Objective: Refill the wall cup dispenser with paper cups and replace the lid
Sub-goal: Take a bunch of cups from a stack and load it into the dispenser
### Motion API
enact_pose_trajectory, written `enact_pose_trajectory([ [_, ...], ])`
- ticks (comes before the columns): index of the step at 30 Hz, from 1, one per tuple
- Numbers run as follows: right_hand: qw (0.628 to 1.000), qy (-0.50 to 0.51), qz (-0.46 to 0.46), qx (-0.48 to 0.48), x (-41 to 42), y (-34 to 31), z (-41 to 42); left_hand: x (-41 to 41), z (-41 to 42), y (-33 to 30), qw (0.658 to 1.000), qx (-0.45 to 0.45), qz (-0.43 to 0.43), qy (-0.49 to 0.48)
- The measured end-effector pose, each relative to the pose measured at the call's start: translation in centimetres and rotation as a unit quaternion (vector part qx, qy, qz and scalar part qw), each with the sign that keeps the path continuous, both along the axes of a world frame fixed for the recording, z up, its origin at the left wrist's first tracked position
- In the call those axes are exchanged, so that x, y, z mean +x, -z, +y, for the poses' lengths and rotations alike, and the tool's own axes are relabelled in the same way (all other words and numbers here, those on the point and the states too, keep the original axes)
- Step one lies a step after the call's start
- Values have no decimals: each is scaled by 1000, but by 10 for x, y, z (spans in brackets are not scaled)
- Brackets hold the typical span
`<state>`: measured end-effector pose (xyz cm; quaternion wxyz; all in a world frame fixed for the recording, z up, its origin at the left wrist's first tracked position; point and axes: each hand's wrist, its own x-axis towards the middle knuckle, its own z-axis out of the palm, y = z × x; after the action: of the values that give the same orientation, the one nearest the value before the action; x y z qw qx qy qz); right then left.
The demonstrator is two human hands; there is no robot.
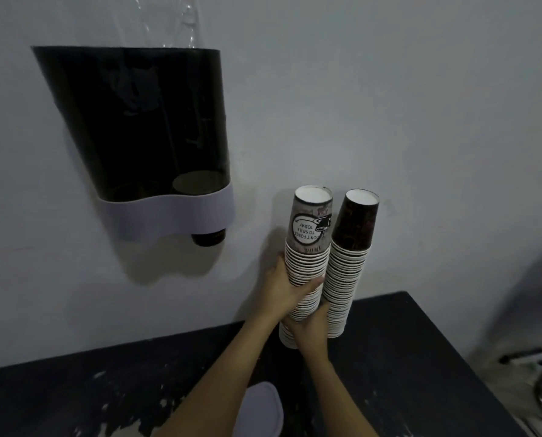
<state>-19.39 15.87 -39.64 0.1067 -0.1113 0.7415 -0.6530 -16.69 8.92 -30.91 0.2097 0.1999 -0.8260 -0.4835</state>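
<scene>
While two cup stacks [326,272] are held upside down at frame centre | left hand [282,288] grip clamped on them | right hand [310,329] grip clamped lower | dispenser [143,127] upper left | lid [260,408] on counter [405,357].

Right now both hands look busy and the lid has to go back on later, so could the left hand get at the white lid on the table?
Probably not yet. The left hand is wrapped around the patterned cup stack. The lid lies uncovered on the black table, partly under the forearms.
</scene>
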Motion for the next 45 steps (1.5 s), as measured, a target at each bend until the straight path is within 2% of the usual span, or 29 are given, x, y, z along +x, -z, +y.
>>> enact_pose_trajectory([
  [2, 999, 1, -1, -43, 7, 4, 6, 11, 7, -1, 1000, -20, 7, 11],
  [5, 998, 30, -18, -53, 20, 5, 17, 20, 19, 2, 999, -37, 16, 30],
  [11, 993, 93, -28, 66, 34, -7, 61, 24, 50, 2, 998, -1, -12, 59],
  [19, 982, 173, -50, 60, 23, -6, 110, 12, 79, 2, 978, 24, -99, 183],
  [25, 978, 196, -47, 55, -7, -10, 126, -8, 44, 4, 988, -51, -121, 77],
  [29, 981, 175, -46, 64, -32, -13, 120, -36, 34, -2, 986, 2, -163, 38],
  [34, 981, 176, -53, 63, -64, -11, 109, -64, 37, 6, 991, 4, -111, 74],
  [39, 982, 162, -50, 81, -87, -10, 99, -76, 41, 16, 998, 11, -27, 60],
  [45, 986, 116, -60, 99, -106, -7, 88, -59, 24, 25, 998, -33, -37, 35],
])
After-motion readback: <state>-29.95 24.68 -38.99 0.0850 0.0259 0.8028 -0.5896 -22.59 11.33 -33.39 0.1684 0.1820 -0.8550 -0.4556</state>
